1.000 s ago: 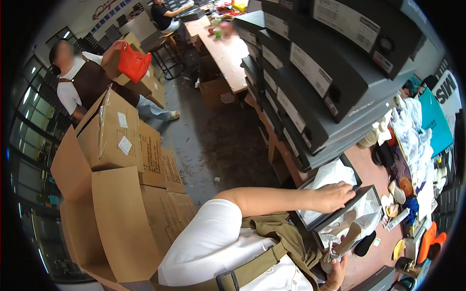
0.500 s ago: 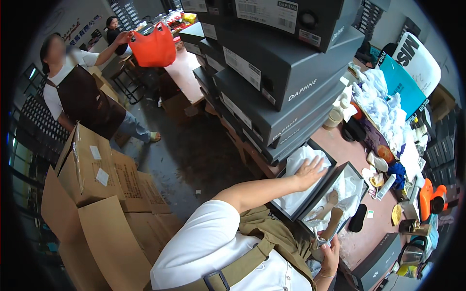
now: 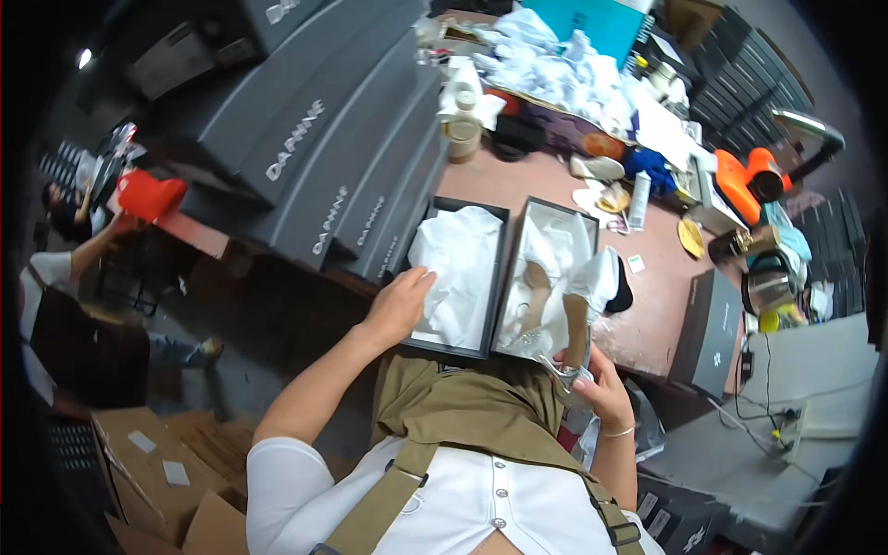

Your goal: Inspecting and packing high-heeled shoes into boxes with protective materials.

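My right hand (image 3: 603, 387) grips a sandal (image 3: 575, 335) with a tan insole and silver straps, tilted over the near right corner of an open shoe box (image 3: 595, 225). White tissue paper wraps the sandal's far end. Its mate, another sandal (image 3: 534, 301), lies inside that box among more white tissue. Just left stands a second dark box part (image 3: 498, 250), lined with a sheet of white tissue paper (image 3: 455, 268). My left hand (image 3: 401, 303) rests at the left edge of this tissue, fingers slightly bent and the thumb hidden.
Tall stacks of dark shoe boxes (image 3: 305, 139) rise on the left. Behind lie crumpled white paper (image 3: 573, 69), a jar (image 3: 463, 139) and an orange tool (image 3: 740, 180). A closed shoe box (image 3: 708, 328) sits at the right; cartons (image 3: 153, 462) and a co-worker (image 3: 83, 333) are left.
My view has swung right, toward the boxes. My left hand has slid from the middle of the tissue to its left edge. The right hand keeps the sandal, now lifted slightly over the box.
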`<state>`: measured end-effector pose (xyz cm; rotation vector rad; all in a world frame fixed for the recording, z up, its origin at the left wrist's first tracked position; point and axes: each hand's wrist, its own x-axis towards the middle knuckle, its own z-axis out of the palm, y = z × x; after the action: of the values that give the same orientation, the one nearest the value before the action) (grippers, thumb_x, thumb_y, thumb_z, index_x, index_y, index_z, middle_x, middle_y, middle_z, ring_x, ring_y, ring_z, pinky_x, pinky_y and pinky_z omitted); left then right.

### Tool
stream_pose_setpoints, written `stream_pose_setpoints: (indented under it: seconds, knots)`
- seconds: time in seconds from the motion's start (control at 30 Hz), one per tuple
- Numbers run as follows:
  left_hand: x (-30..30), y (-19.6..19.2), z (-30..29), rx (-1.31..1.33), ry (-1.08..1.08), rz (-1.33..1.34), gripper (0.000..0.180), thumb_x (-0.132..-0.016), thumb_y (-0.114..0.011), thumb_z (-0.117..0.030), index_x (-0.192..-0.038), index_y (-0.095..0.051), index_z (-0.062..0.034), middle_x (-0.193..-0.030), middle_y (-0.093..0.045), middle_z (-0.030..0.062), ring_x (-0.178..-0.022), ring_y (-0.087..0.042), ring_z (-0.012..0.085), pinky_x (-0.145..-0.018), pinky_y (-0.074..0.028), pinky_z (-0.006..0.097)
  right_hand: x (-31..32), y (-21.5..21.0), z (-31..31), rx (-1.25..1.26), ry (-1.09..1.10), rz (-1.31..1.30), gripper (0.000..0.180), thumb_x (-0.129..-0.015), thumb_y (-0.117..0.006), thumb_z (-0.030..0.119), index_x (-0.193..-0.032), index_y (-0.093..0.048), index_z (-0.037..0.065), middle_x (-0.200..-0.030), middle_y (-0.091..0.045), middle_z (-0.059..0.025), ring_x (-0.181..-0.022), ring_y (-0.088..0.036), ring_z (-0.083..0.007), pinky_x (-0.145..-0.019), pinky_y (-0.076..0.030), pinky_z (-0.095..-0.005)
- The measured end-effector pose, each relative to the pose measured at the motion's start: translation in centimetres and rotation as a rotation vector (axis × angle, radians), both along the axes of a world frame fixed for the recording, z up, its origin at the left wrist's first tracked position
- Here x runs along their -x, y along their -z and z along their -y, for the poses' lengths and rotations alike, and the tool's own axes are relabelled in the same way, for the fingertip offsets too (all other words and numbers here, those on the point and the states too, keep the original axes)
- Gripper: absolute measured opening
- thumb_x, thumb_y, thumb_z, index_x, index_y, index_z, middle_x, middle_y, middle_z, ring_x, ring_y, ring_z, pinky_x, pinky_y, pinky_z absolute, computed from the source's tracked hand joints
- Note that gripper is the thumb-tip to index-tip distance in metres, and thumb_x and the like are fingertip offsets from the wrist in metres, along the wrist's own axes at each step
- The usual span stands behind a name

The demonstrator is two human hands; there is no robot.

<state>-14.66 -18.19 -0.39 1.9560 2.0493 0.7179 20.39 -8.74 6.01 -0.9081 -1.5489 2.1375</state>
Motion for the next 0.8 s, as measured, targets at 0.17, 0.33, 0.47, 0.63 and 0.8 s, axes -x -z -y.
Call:
stream_pose_setpoints:
  seconds: [0.17,0.33,0.47,0.63,0.8]
  knots:
    - [-2.1,-2.5,0.4,-0.051,0.034,-0.042,0.045,-0.073,-0.071,-0.011,-0.115,-0.056,-0.0016,-0.102,-0.053,0.014,-0.097,-0.054,0.0311,-0.083,-0.046,0.041,-0.4,-0.1,0.5,0.013,0.047,-0.027,0.06,-0.073,-0.072,0.026,-0.123,-0.051,0.0,-0.11,-0.058,-0.0045,-0.101,-0.052,-0.0124,-0.091,-0.039,-0.0265]
    - [-2.1,-0.6,-0.8,0.039,-0.226,-0.098,0.053,-0.076,-0.074,-0.022,-0.122,-0.054,-0.004,-0.101,-0.056,0.0134,-0.096,-0.055,0.0325,-0.081,-0.045,0.042,-0.5,1.1,1.0,0.081,0.036,-0.047,0.061,-0.073,-0.072,0.024,-0.124,-0.05,0.0,-0.11,-0.058,-0.0047,-0.101,-0.052,-0.0118,-0.091,-0.039,-0.0264]
    - [-1.2,4.4,-2.3,-0.071,-0.297,-0.063,0.021,-0.081,-0.069,-0.015,-0.098,-0.066,-0.0037,-0.085,-0.06,0.0112,-0.069,-0.06,0.0275,-0.064,-0.049,0.038,-0.1,0.3,1.5,0.073,-0.022,-0.042,0.065,-0.072,-0.072,0.022,-0.127,-0.048,-0.001,-0.112,-0.058,-0.0063,-0.103,-0.053,-0.0134,-0.093,-0.039,-0.0273]
    - [-2.2,-2.4,-1.6,-0.222,-0.324,0.516,0.01,-0.09,-0.057,-0.01,-0.092,-0.063,-0.0022,-0.083,-0.062,0.0072,-0.068,-0.059,0.0151,-0.063,-0.047,0.028,-0.9,-0.2,1.0,0.05,-0.033,-0.093,0.067,-0.069,-0.074,0.026,-0.124,-0.049,-0.002,-0.113,-0.058,-0.0092,-0.104,-0.055,-0.0158,-0.094,-0.041,-0.0295]
    - [-3.1,-12.8,-3.3,-0.163,-0.235,1.72,0.018,-0.096,-0.048,-0.017,-0.106,-0.055,-0.0036,-0.098,-0.062,0.0052,-0.089,-0.062,0.0132,-0.078,-0.051,0.029,-1.5,-1.9,0.3,0.146,0.008,-0.363,0.071,-0.065,-0.077,0.03,-0.121,-0.051,-0.006,-0.111,-0.059,-0.0142,-0.097,-0.061,-0.0219,-0.087,-0.048,-0.0338]
